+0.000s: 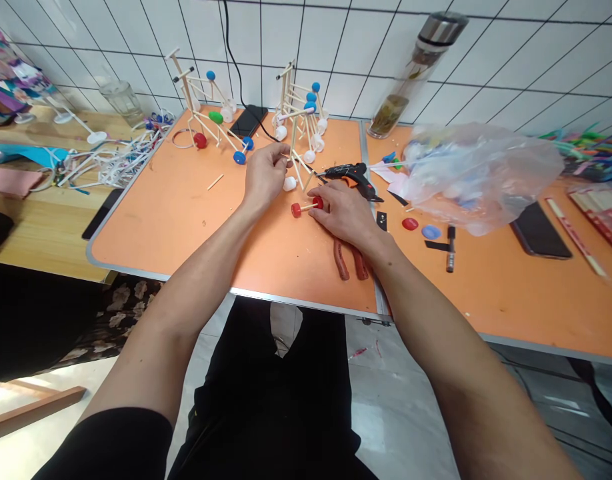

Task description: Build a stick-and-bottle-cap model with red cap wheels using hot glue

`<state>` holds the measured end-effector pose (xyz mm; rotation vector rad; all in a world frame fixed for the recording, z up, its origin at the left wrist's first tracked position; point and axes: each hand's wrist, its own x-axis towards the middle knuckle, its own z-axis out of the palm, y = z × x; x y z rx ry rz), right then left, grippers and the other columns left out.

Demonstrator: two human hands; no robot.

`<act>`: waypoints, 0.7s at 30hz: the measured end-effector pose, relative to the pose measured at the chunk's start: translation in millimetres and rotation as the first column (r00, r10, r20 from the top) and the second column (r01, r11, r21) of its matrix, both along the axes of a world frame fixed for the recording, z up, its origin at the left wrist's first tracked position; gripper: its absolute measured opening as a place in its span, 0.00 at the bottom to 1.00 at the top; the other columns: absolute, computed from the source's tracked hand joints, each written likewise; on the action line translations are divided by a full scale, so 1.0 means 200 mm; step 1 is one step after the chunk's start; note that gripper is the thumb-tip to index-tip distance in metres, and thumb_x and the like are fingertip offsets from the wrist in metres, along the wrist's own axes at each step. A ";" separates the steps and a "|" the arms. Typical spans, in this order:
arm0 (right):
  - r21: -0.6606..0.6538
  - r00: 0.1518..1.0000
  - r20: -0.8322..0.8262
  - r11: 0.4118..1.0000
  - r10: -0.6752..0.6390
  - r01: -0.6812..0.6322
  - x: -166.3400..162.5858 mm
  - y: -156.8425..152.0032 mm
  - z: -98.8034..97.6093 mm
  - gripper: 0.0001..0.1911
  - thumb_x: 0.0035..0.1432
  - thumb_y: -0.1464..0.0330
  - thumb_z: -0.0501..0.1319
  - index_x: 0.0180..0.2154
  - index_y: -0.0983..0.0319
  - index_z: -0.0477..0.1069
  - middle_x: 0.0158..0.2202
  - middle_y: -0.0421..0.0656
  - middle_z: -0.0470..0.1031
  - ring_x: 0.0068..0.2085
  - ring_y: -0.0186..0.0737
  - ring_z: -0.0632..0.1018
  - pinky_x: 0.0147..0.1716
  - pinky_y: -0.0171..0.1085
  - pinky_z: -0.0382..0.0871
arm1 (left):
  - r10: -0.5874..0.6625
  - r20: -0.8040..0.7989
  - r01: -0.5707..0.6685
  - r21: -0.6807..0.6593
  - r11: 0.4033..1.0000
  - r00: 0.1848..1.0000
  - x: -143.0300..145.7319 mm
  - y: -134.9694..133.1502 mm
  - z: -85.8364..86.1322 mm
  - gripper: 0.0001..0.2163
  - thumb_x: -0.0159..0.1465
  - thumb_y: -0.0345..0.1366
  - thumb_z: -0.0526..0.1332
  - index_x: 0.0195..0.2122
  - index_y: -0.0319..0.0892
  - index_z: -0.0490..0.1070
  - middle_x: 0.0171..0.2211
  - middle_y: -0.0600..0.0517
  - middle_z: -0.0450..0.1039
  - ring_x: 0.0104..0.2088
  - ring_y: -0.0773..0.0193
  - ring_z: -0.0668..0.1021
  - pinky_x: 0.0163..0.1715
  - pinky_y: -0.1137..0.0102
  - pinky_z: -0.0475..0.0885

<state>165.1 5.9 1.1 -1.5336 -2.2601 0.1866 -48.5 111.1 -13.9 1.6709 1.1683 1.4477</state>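
My left hand [266, 175] is closed in a pinch on a thin wooden stick of a stick-and-cap model [299, 117] that stands on the orange table [176, 207]. My right hand [343, 212] lies on the table with its fingers closed on a short stick axle carrying two red bottle caps [303, 207]. A white cap [289, 183] of the model sits just between the hands. A second stick model [211, 113] with blue, red and green caps stands at the back left.
A black glue gun [353, 177] lies just behind my right hand; red-handled pliers [350, 260] lie under my wrist. A clear plastic bag [479, 173], loose caps [420, 228], a marker [451, 250], two phones [539, 230] [249, 121], a glass bottle [411, 77] and stick bundles surround them.
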 end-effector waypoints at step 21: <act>0.003 0.999 0.050 1.000 0.004 -0.004 0.00 0.00 0.00 0.20 0.71 0.64 0.65 0.61 0.58 0.82 0.58 0.54 0.83 0.60 0.63 0.80 0.51 0.51 0.73 | 0.029 -0.094 -0.026 0.037 0.999 0.995 0.00 0.04 -0.05 0.14 0.71 0.22 0.61 0.48 0.45 0.83 0.38 0.50 0.85 0.44 0.56 0.89 0.53 0.57 0.85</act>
